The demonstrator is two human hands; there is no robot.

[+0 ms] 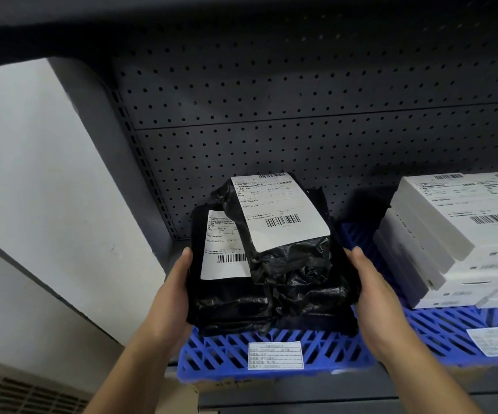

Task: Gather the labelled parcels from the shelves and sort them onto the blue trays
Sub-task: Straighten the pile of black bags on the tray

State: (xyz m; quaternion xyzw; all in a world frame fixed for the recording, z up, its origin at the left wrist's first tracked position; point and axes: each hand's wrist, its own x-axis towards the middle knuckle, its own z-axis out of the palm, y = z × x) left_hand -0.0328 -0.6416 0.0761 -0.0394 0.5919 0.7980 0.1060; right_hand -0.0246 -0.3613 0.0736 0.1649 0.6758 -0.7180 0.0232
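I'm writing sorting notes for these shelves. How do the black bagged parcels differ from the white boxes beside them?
The black bagged parcels are soft, crinkled plastic; the white boxes are rigid and square-edged. The bags lie loosely and askew on one another; the boxes are stacked more neatly. The left hand and right hand hold the bag pile at its sides; no hand touches the boxes. Both carry white barcode labels, and the boxes sit on a blue tray.

Two bare hands, the left hand [172, 289] and the right hand [371, 282], two labelled black plastic-wrapped parcels [283, 234] topping a dark stack whose lower count cannot be told, two blue slatted plastic trays [226, 351], and several stacked white cardboard boxes [451, 234] far right.
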